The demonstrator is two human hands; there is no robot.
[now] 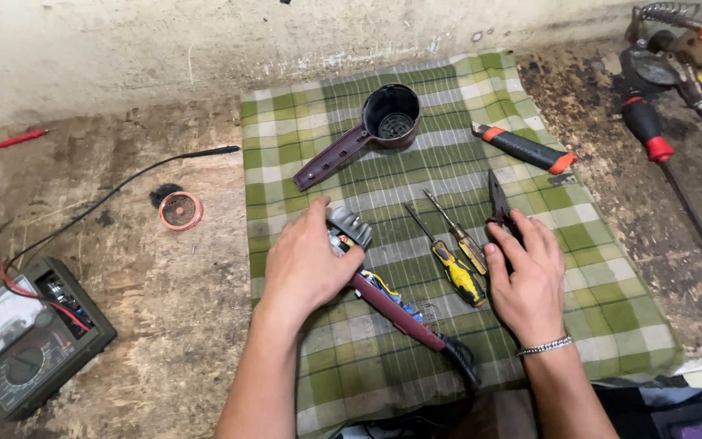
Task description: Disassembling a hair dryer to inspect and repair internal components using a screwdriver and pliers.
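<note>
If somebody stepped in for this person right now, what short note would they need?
Left hand rests on the opened hair dryer half, gripping its motor and fan end.
Right hand lies on the black pliers, next to two screwdrivers.
The other shell half lies apart on the green checked cloth, so the casing is already open.
The multimeter sits untouched at left.

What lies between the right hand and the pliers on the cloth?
Nothing visible does. The right hand already rests on the handles of the pliers; only the pointed jaws show above the fingers. The two yellow screwdrivers lie beside the hand, to its left, not in the way.
</note>
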